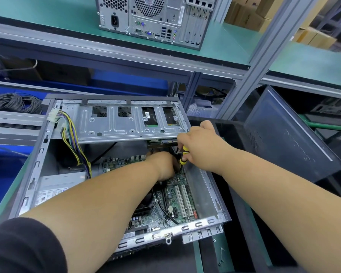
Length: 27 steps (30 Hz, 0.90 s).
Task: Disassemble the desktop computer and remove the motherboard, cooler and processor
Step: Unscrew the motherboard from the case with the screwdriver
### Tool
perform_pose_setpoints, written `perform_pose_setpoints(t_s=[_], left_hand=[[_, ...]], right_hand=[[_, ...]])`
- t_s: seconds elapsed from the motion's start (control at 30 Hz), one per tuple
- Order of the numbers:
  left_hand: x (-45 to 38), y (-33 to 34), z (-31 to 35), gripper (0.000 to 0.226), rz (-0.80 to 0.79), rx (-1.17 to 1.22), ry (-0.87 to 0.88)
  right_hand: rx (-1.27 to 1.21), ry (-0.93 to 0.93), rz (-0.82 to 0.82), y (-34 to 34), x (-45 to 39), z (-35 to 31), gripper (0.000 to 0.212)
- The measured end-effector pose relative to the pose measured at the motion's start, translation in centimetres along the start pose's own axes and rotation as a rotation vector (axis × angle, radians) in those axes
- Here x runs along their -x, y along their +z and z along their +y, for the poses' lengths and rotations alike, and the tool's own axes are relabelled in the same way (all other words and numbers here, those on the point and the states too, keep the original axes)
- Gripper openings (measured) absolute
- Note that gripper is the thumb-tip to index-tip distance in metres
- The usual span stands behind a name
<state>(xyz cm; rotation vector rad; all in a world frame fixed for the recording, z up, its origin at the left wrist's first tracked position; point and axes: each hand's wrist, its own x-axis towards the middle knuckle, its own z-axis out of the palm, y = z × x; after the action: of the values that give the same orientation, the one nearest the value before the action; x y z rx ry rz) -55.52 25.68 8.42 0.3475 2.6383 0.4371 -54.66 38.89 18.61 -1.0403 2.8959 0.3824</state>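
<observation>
Grey metal desktop case (pixel 203 186) open; green motherboard (pixel 177 196) not yet out. Right hand (pixel 201 146) grips yellow-black screwdriver (pixel 183 155); left hand (pixel 163 164) reaches inside at the far right, grip can't tell.

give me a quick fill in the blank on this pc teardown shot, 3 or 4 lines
1. The right hand grips a tool with a black and ____ handle.
2. The motherboard lies inside the open case, so it is ____ removed.
3. The second computer stands on the ____ above the open case.
4. The left hand reaches ____ the open case.

Missing words: yellow; not yet; shelf; into
</observation>
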Motion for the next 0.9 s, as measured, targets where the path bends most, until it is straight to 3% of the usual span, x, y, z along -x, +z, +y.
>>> perform_pose_setpoints(t_s=[0.07,0.13,0.33,0.43,0.57,0.63,0.7,0.8,0.9], left_hand=[[0.1,0.0,-0.2,0.010,0.110,0.097,0.026],[0.2,0.0,-0.4,0.022,0.174,0.208,0.070],[0.6,0.1,-0.6,0.025,0.156,0.606,0.163],[1.2,-0.2,-0.7,0.022,0.165,0.659,0.163],[1.8,-0.5,-0.4,0.002,0.139,0.637,0.201],[2.0,-0.5,-0.4,0.015,0.138,0.664,0.219],[2.2,-0.5,-0.5,0.014,0.149,0.695,0.233],[2.2,-0.5,-0.5,0.005,0.186,0.686,0.228],[1.9,-0.1,-0.4,0.010,0.197,0.672,0.208]], right_hand=[[-0.018,0.008,-0.011,-0.3,-0.3,0.2,0.020],[-0.020,-0.004,-0.016,-0.5,-0.5,0.1,0.024],[-0.054,-0.012,-0.087,-1.0,-1.0,-0.8,0.021],[-0.073,0.001,-0.077,-1.0,-0.8,-0.9,0.011],[-0.042,0.018,-0.051,-1.3,-0.4,-0.9,0.031],[-0.073,0.025,-0.036,-1.6,-0.4,-0.8,0.046],[-0.114,0.036,-0.045,-1.8,-0.3,-0.7,0.050],[-0.162,0.062,-0.058,-2.3,-0.1,-0.7,0.039],[-0.084,0.097,-0.082,-3.0,0.0,-1.0,0.027]])
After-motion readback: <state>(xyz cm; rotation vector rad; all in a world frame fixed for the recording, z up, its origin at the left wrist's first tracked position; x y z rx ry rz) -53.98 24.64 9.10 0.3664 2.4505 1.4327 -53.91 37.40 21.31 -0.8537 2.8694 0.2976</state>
